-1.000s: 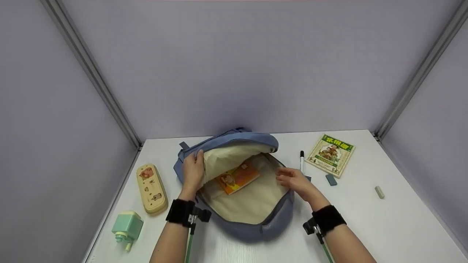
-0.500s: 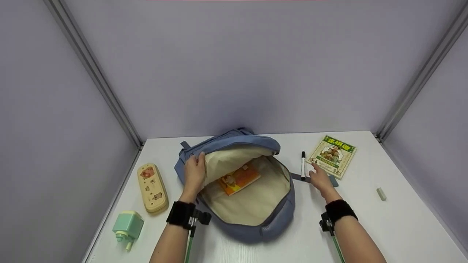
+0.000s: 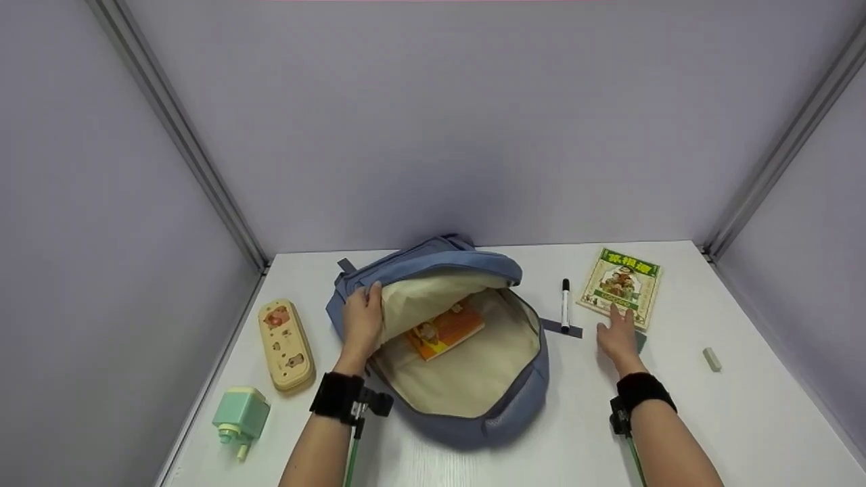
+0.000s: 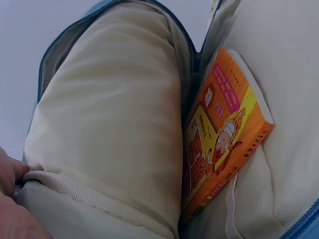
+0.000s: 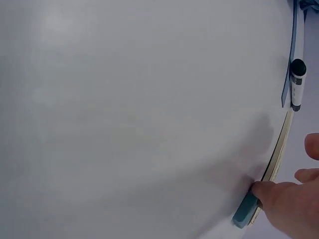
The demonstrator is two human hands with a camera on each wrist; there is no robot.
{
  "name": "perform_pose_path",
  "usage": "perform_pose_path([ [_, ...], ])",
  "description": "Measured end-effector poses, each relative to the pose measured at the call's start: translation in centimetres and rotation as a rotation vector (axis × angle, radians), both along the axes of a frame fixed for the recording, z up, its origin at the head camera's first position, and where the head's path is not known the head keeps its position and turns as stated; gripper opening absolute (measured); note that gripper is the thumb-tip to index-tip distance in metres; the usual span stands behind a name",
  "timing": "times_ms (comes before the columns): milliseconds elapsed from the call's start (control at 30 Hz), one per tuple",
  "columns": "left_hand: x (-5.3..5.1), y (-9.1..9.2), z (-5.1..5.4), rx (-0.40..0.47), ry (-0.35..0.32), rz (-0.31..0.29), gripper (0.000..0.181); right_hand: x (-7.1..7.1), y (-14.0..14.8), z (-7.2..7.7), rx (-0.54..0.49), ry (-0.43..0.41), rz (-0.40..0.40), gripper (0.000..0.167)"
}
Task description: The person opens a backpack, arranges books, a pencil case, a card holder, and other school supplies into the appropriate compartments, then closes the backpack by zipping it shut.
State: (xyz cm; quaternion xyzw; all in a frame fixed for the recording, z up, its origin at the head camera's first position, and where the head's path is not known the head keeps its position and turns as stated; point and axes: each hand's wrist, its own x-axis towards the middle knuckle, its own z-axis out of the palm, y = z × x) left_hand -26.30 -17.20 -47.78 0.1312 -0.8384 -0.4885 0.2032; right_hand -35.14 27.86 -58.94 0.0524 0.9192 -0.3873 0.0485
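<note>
My left hand grips the edge of the raised front flap of a blue backpack, which lies with its cream lining exposed. Inside rests an orange book, its cartoon cover also plain in the left wrist view. At the right, my right hand reaches over the near edge of a green and cream book with its fingers extended. Partly covered by that hand is a small teal block; one digit seems to touch it in the right wrist view. Whether the fingers press on the book cannot be told.
A black-capped marker lies across a dark strap right of the backpack. Farther right is a small grey-green block. On the left are a yellow pencil case and a mint pencil sharpener with a crank. Walls enclose the table.
My right hand has left the backpack's right rim and moved right, past the marker, to the green and cream book. My left hand keeps holding the flap in place.
</note>
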Motion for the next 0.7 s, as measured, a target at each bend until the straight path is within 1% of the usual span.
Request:
perform_pose_path([
  [100, 0.0, 0.0, 0.0, 0.007, 0.004, -0.005, 0.037, -0.1, 0.2, -0.1, 0.15, 0.042, 0.048, 0.058],
  [233, 0.0, -0.1, 0.0, 0.01, 0.012, -0.007, 0.037, 0.2, 0.1, -0.2, 0.338, 0.052, 0.173, 0.053],
  [367, 0.1, -0.1, -0.1, 0.003, 0.008, -0.003, 0.036, 1.0, 0.1, -0.1, 0.459, 0.052, 0.271, 0.048],
  [433, 0.1, -0.1, -0.1, -0.004, 0.006, -0.003, 0.037, 1.4, 0.2, 0.0, 0.467, 0.04, 0.28, 0.048],
  [600, 0.1, -0.1, -0.1, 0.013, 0.008, -0.014, 0.037, 2.9, 0.7, 0.6, 0.367, -0.079, 0.241, 0.055],
  [700, 0.2, -0.1, -0.3, 0.018, 0.016, -0.029, 0.038, 4.0, 1.1, 0.7, 0.361, -0.103, 0.248, 0.058],
])
